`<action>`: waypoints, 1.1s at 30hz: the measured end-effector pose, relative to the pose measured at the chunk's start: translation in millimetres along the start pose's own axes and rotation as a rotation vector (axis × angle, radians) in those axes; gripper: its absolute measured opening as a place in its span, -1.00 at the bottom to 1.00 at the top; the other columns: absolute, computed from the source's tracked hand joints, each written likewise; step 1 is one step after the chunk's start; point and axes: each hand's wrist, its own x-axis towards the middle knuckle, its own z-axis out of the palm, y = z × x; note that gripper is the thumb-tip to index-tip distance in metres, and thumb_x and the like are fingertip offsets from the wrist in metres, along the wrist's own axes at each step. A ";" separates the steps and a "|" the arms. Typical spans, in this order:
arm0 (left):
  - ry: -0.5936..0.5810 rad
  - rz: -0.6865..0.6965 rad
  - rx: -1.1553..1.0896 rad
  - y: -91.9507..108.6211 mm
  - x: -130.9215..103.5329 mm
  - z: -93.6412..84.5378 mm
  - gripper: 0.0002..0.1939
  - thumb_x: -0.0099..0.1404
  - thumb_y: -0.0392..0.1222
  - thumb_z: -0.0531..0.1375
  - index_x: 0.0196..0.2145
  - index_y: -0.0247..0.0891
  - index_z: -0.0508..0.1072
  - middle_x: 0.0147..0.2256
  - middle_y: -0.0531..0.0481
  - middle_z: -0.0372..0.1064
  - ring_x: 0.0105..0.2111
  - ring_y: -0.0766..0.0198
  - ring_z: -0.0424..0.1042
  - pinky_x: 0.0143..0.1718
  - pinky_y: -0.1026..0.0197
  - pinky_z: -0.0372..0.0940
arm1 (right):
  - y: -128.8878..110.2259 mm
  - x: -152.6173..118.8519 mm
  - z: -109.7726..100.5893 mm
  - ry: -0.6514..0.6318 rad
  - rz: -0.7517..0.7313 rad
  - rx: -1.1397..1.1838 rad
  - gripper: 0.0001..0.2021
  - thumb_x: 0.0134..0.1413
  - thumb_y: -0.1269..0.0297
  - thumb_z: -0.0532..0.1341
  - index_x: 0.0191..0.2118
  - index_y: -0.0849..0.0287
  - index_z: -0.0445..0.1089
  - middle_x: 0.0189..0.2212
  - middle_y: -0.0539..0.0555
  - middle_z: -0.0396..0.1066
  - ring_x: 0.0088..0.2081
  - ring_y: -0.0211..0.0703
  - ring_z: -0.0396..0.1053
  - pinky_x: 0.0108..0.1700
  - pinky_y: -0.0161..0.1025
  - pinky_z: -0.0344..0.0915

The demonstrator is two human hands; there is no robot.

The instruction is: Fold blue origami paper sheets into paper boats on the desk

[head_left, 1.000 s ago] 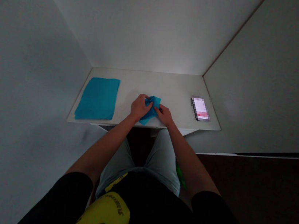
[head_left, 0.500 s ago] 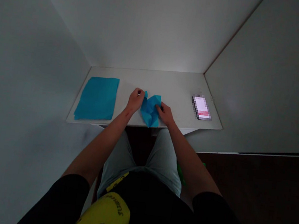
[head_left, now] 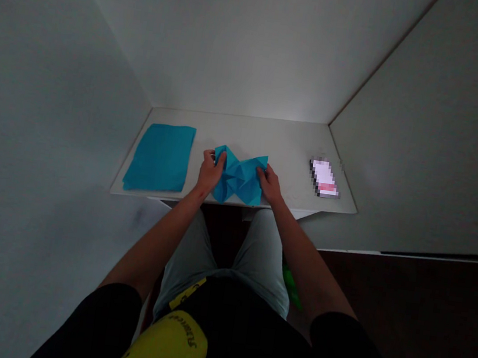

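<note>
Between my hands is a creased, partly folded sheet of blue paper (head_left: 238, 174), its folds spreading out like two wings above the front part of the white table. My left hand (head_left: 210, 170) pinches its left side, thumb on top and the other fingers behind. At the right side, my right hand (head_left: 270, 182) grips the paper with the thumb on its face and fingers curled underneath. Left of my left hand, a flat stack of blue sheets (head_left: 160, 158) lies on the tabletop (head_left: 262, 134).
A phone (head_left: 324, 177) with a lit, blurred screen lies on the table's right side. White walls (head_left: 248, 45) close in behind and at both sides. My legs (head_left: 263, 247) are below the front edge, with something green (head_left: 292, 286) near the right one.
The blue paper has been spread wider, from a bunched shape into two wings. My left hand has shifted a little left and its thumb now lies over the paper. My right hand moved slightly right.
</note>
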 end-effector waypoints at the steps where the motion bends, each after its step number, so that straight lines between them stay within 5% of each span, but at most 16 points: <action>1: -0.020 0.028 -0.021 -3.9 -6.2 3.1 -0.61 0.51 0.02 0.32 0.13 -0.15 0.32 -0.02 -0.14 0.59 -0.04 0.08 0.63 0.08 0.06 0.48 | 0.8 0.4 0.4 0.008 0.005 0.015 -0.37 0.31 -0.50 0.13 -0.12 0.01 0.49 -0.33 0.03 0.53 -0.27 0.01 0.44 -0.11 -0.05 0.44; 3: -0.097 0.014 -0.100 -11.0 -15.6 8.6 -0.56 0.45 0.00 0.37 0.17 -0.18 0.40 0.05 -0.18 0.62 0.04 0.04 0.63 0.14 0.02 0.50 | 2.7 1.7 1.1 0.021 0.021 0.067 -0.38 0.28 -0.49 0.17 -0.09 0.02 0.50 -0.33 0.02 0.53 -0.29 -0.02 0.43 -0.15 -0.07 0.44; 8: -0.295 -0.156 -0.245 -20.6 -24.1 14.5 -0.62 0.38 0.11 0.40 -0.10 -0.29 0.66 -0.05 -0.20 0.72 0.10 -0.16 0.65 0.19 -0.13 0.53 | 8.1 5.9 0.2 0.060 0.082 0.266 -0.33 0.15 -0.51 0.28 0.00 0.01 0.51 -0.32 0.01 0.57 -0.34 -0.08 0.45 -0.24 -0.14 0.46; 14: -0.500 -0.360 -0.565 -13.7 -26.6 6.8 -0.42 0.26 0.11 0.53 0.09 -0.31 0.67 0.20 -0.31 0.64 0.22 -0.16 0.62 0.31 -0.18 0.49 | 9.8 6.6 -5.0 0.087 0.123 0.452 -0.25 0.08 -0.50 0.38 0.12 0.02 0.51 -0.22 0.04 0.68 -0.29 -0.03 0.56 -0.17 -0.08 0.59; 21: -0.263 -0.374 -0.338 -13.6 -2.0 -36.5 -0.57 0.40 0.01 0.42 0.14 -0.22 0.66 0.23 -0.25 0.62 0.25 -0.11 0.60 0.36 -0.17 0.45 | 10.8 6.5 -5.6 0.106 0.108 0.345 -0.26 0.12 -0.55 0.31 0.07 0.03 0.50 -0.27 0.04 0.62 -0.28 -0.01 0.52 -0.17 -0.07 0.56; 28: -0.334 -0.196 0.105 -35.8 30.6 -92.2 -0.66 0.17 0.02 0.55 -0.16 -0.16 0.69 -0.04 -0.32 0.72 -0.02 -0.19 0.70 0.13 -0.22 0.57 | 9.1 6.7 -7.4 0.105 0.134 0.089 -0.32 0.19 -0.55 0.16 -0.09 0.04 0.42 -0.36 -0.01 0.44 -0.31 -0.06 0.36 -0.23 -0.13 0.41; 33: -0.253 -0.059 0.341 -39.5 33.8 -102.9 -0.74 0.18 -0.01 0.52 -0.27 -0.15 0.61 -0.18 -0.25 0.70 0.01 -0.21 0.67 0.18 -0.17 0.51 | 6.7 10.1 -7.8 0.066 0.120 0.018 -0.33 0.17 -0.54 0.15 -0.12 0.05 0.42 -0.33 0.03 0.51 -0.28 -0.02 0.42 -0.21 -0.12 0.39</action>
